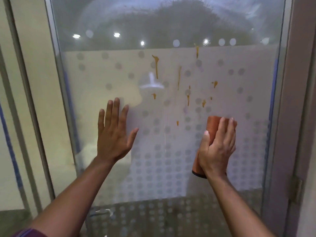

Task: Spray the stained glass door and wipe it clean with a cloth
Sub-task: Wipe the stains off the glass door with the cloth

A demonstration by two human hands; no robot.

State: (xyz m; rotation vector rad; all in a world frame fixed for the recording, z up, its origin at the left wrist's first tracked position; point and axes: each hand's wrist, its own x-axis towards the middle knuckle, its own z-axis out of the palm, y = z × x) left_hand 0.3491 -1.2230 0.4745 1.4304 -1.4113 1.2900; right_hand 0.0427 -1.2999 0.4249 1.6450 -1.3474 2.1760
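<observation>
A glass door with frosted dots fills the view. Orange-brown stains run down its middle in several drips and spots. My left hand is flat against the glass at the lower left of the stains, fingers spread, holding nothing. My right hand presses a folded orange-red cloth against the glass at the lower right, below the stains. No spray bottle is in view.
A grey metal frame borders the door on the left and another frame edge on the right. A hinge sits at the lower right. A side pane with a blue strip lies further left.
</observation>
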